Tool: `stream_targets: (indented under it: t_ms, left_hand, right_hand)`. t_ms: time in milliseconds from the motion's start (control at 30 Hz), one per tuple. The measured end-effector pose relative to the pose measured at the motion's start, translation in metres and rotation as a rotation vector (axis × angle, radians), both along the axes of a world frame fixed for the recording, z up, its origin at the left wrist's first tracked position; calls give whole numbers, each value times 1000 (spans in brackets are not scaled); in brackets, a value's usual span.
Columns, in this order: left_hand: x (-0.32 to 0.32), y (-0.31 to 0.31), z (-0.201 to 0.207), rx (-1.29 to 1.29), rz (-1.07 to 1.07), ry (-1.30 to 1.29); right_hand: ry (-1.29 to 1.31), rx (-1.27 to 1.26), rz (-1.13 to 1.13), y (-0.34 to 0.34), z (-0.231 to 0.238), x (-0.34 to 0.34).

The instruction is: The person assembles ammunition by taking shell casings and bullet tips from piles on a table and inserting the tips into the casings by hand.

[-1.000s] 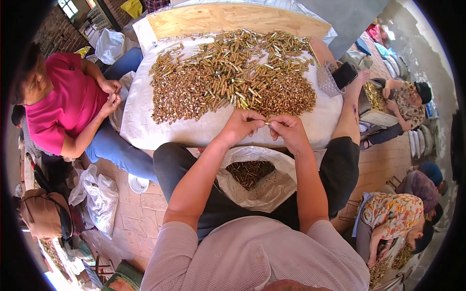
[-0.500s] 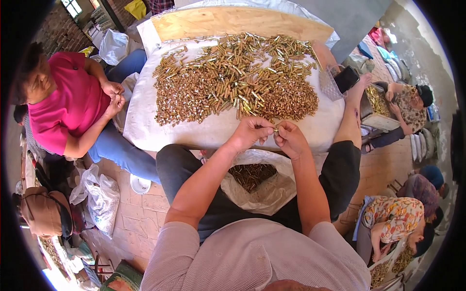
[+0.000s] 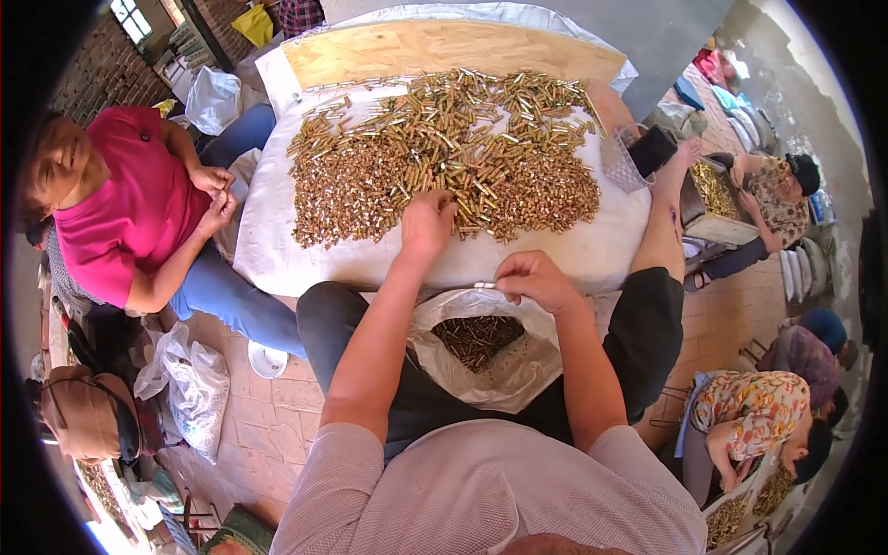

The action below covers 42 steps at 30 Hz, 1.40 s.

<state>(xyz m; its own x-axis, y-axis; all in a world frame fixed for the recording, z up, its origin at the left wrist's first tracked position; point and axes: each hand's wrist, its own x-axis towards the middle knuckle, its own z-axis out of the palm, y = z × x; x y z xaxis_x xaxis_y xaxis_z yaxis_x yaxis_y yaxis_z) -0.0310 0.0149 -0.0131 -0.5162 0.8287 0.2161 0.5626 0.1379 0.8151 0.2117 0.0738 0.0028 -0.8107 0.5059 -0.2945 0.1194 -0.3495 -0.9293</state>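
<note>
Left hand (image 3: 428,225) in at the brass tubes (image 3: 449,139), fingers curled at the heap's near edge on the white cloth (image 3: 324,265); from my head view I can't tell whether it grips one. Over to the right, the right hand (image 3: 538,280) pinches a small shiny piece (image 3: 484,285) by the white sack's (image 3: 499,394) far rim.
</note>
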Motion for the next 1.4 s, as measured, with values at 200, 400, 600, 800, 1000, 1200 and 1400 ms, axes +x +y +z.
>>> stream_targets:
  t_ms: [200, 400, 600, 800, 1000, 1200, 1400]
  left_hand:
    - [9, 13, -4, -157, 187, 257]
    - [-1, 12, -16, -128, 154, 158]
    - [-15, 3, -16, -35, 157, -211]
    - [0, -7, 12, 59, -67, -971]
    - [10, -14, 11, 92, -214, -1221]
    - [21, -11, 12, 36, -303, -1239]
    - [31, -11, 7, 10, -342, -1239]
  right_hand:
    - [-96, 514, 235, 15, -23, 3]
    - [-303, 1182, -254, 34, -22, -10]
    - [-359, 1245, -230, 32, -18, -19]
    - [-366, 1262, -239, 36, -25, -14]
    - [-323, 1312, -216, 36, -23, -16]
    - [-144, 814, -491, 32, -34, -12]
    - [237, -11, -416, 13, -4, -26]
